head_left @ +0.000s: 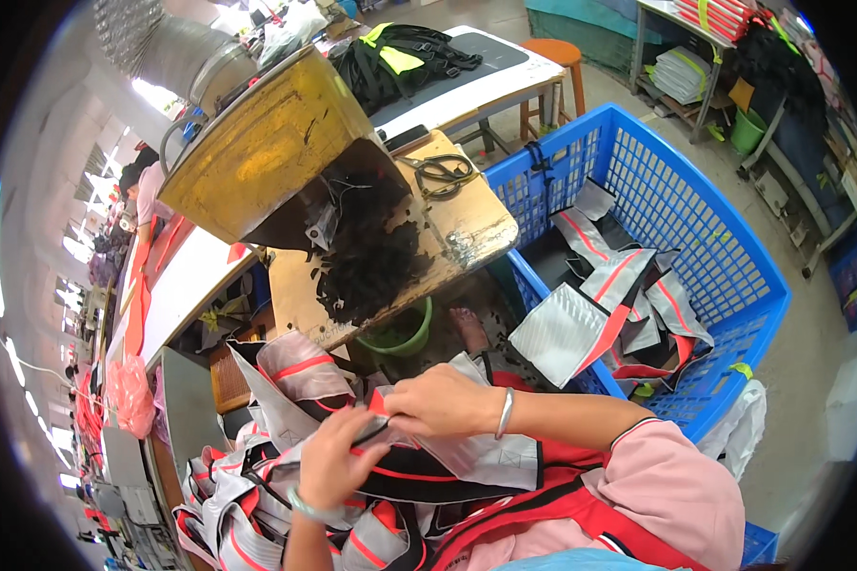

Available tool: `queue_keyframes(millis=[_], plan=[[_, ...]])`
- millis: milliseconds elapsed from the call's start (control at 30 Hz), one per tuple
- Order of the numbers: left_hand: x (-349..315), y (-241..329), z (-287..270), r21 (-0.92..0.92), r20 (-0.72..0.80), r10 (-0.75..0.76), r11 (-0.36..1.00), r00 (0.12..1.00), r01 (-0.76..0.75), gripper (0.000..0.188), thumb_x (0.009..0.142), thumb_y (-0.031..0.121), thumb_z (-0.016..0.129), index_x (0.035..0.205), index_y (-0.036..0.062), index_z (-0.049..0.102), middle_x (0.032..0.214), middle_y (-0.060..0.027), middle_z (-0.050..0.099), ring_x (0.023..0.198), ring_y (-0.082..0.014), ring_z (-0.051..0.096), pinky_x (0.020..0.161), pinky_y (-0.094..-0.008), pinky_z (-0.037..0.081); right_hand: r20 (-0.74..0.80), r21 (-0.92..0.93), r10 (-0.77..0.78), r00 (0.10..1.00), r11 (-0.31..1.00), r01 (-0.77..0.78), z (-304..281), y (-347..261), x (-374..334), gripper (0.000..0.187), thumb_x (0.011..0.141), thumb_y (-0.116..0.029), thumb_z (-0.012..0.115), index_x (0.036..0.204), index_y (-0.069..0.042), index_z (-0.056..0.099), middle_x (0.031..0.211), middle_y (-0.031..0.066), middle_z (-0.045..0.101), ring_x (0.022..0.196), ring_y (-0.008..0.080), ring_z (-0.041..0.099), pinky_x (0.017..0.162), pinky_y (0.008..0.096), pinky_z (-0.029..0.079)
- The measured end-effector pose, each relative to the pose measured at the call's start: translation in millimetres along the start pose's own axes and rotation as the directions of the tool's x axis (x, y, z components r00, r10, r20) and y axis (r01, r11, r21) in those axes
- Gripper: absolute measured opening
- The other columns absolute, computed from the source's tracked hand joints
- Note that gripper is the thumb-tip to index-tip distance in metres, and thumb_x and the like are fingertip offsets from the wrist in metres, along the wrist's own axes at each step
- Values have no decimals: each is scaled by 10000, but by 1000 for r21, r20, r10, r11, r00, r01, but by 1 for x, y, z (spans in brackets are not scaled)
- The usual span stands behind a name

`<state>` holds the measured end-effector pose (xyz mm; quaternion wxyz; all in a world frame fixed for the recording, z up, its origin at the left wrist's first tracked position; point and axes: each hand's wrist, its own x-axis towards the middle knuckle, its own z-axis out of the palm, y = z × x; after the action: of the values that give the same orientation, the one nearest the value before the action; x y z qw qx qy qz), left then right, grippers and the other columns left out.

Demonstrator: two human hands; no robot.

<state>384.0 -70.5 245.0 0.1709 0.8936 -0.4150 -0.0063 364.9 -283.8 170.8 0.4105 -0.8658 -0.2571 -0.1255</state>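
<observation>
A silver-grey fabric piece point(486, 462) with red stripes and black edging lies across my lap. My right hand point(443, 403), with a metal bangle at the wrist, is closed on its upper edge, next to a bit of red cloth. Close on the left, my left hand point(338, 459) wears a pale bangle and pinches the same piece by its black edge; the fingertips are partly hidden. Under and beside it, a heap of similar grey and red pieces point(248, 528) fills the lower left.
Ahead stands a wooden worktable point(476, 224) with a yellow metal hood point(267, 143), black scraps point(376, 271) and black-handled scissors point(443, 174). A green basin point(400, 333) sits below. On the right, a blue plastic crate point(700, 205) holds more grey pieces. A person point(150, 195) is far left.
</observation>
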Motion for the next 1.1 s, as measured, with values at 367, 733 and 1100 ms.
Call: queue_keyframes(millis=[367,733,1100], plan=[[-5,79,-29,-333,-121,-178,934,976,129,146,765,9,699,911,10,697,737,-132,666,585,-241,640,528,-298,472,-60,316,-152,987,935,163,-86,-28,-14,146,851,-239,643,877,-95,643,779,71,592,695,281,610,608,379,477],[53,55,-10,-636,38,-162,757,986,148,153,822,49,698,943,-44,689,728,-106,684,643,-90,616,584,-250,475,40,140,133,990,981,-137,-117,6,-10,275,868,-329,682,904,-60,633,834,76,609,699,226,634,613,321,481],[91,57,-21,-741,9,-137,664,990,99,181,848,65,687,980,-59,677,743,-19,662,685,-45,550,611,-220,445,-183,99,102,978,991,-85,-157,1,-3,296,838,-322,724,860,-46,619,822,85,592,665,225,593,590,308,456]])
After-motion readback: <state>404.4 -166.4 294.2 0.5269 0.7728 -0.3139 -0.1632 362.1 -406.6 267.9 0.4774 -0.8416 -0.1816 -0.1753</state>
